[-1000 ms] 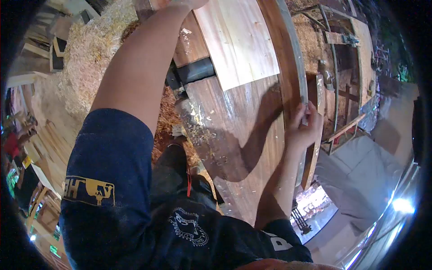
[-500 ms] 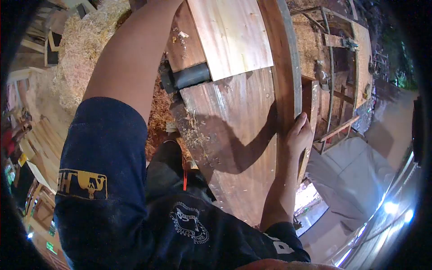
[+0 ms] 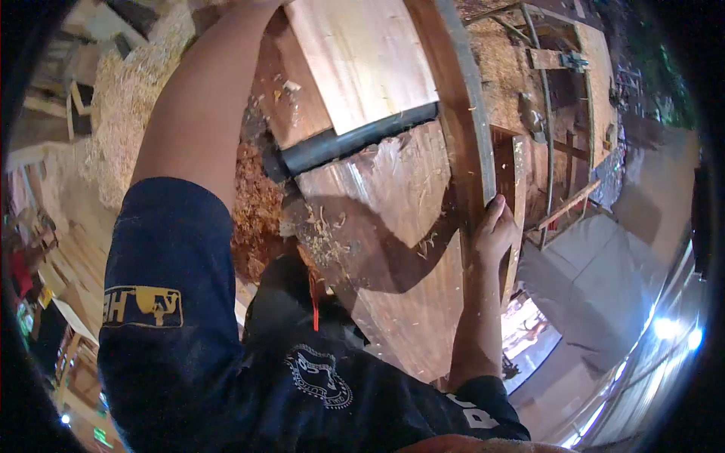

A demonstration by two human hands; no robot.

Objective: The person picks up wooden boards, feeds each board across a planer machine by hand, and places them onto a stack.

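My left arm (image 3: 204,106) reaches up past the top edge of the view, and its hand is out of sight. On the far part of a wooden bench surface (image 3: 393,302) lies a pale, smooth board (image 3: 362,60). Its near end sits just beyond a dark roller-like cylinder (image 3: 362,136) set across a gap in the bench. My right hand (image 3: 495,230) grips the long upright wooden rail (image 3: 468,113) along the bench's right side. The thumb shows at the rail's top edge; the other fingers are mostly hidden.
Wood shavings (image 3: 328,234) litter the bench's left edge, and reddish sawdust (image 3: 257,204) is heaped beside it. A wooden frame (image 3: 547,113) stands to the right, near a grey sheet (image 3: 604,279). Stacked planks (image 3: 91,249) are at the left.
The pale board has slid away from me, uncovering the dark cylinder across the bench. My left arm has moved with it; my right hand still grips the rail.
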